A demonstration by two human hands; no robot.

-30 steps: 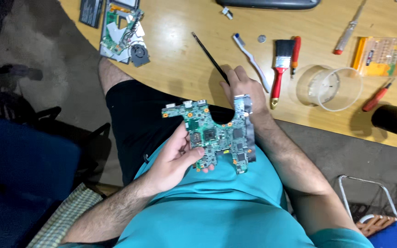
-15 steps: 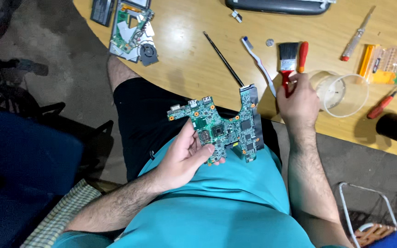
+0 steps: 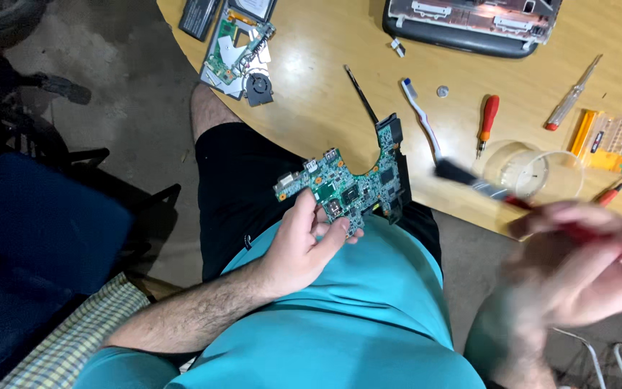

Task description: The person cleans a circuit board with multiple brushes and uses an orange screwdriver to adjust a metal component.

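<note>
The left hand (image 3: 300, 245) pinched the green circuit board (image 3: 347, 189) by its lower edge, over the lap beside the table's (image 3: 325, 108) near edge. It looked light, stiff and fragile, best gripped by bare edges. The blurred right hand (image 3: 584, 263) clasped a red-handled brush (image 3: 484, 189).

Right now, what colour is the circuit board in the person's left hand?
Green, with dark chips; the circuit board shows best in the head view, held by the left hand.

A wooden table (image 3: 325, 94) is carrying a toothbrush (image 3: 420, 115), a red screwdriver (image 3: 487, 122) and a clear plastic cup (image 3: 534, 173) beyond the right hand's blurred fingers (image 3: 577, 216); a laptop base (image 3: 469, 25) is lying farther off.
</note>
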